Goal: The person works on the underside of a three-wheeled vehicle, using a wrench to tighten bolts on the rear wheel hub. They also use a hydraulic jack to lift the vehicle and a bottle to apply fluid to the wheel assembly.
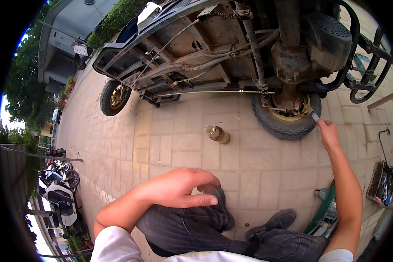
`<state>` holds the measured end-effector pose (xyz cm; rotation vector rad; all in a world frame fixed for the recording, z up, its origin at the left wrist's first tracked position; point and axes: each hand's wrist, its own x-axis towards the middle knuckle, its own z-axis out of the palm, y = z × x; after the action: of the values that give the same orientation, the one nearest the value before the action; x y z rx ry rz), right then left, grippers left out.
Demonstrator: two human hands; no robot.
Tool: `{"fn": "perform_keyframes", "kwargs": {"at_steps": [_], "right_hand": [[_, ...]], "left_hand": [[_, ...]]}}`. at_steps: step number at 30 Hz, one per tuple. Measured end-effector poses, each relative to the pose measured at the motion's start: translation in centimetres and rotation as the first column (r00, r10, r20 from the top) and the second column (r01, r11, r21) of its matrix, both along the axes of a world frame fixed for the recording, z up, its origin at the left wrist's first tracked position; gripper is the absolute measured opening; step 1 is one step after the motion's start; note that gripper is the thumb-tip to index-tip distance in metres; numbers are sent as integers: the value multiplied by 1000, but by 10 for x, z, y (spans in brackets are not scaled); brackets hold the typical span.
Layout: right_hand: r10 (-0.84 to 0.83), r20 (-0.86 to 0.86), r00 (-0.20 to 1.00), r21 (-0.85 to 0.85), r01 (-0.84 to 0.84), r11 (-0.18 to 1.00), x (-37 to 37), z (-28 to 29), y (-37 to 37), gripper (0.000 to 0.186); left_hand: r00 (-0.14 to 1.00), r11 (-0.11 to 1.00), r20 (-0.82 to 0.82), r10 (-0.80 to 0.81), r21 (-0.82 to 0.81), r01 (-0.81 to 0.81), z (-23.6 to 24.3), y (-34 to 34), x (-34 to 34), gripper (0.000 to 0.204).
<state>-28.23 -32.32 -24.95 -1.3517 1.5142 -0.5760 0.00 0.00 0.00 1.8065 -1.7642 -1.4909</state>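
Note:
My right hand (329, 133) grips a small brush (313, 115) with a pale handle. Its bristles reach to the hub and brake rod area of the rear wheel (266, 122), which has a black tyre and yellow rim. Over my knee lies my left hand (190, 187), holding nothing, thumb stretched out and fingers loosely bent. A glass jar (218, 134) with brownish contents stands on the paving, left of that wheel. The rusty underside of a raised, tilted vehicle (214, 54) fills the upper part, with a greenish rod (205, 92) running along its lower edge.
A green floor jack (325, 214) sits by my right leg. Farther right is a tray of tools (382, 185). The vehicle's front wheel (115, 99) is at upper left, and parked scooters (60, 196) stand far left. Black tubular bars (371, 65) jut out at upper right.

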Motion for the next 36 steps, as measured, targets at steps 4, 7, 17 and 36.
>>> {"fn": "perform_keyframes", "kwargs": {"at_steps": [4, 7, 17, 36], "right_hand": [[-9, -8, 1000, -14, 9, 1000, 1, 2, -2, 27], [-16, -33, 999, 0, 16, 1000, -3, 3, -6, 27], [-10, -14, 1000, 21, 11, 1000, -3, 4, -5, 27], [-7, -9, 1000, 45, 8, 999, 5, 14, -2, 29]], "left_hand": [[1000, 1000, -22, 6, -18, -6, -5, 1, -1, 40], [1000, 1000, -22, 3, -12, -3, -5, 0, -1, 40], [1000, 1000, -27, 3, -16, -3, -5, -1, -1, 39], [1000, 996, 6, -24, -85, 25, -1, -1, 2, 37]]}}
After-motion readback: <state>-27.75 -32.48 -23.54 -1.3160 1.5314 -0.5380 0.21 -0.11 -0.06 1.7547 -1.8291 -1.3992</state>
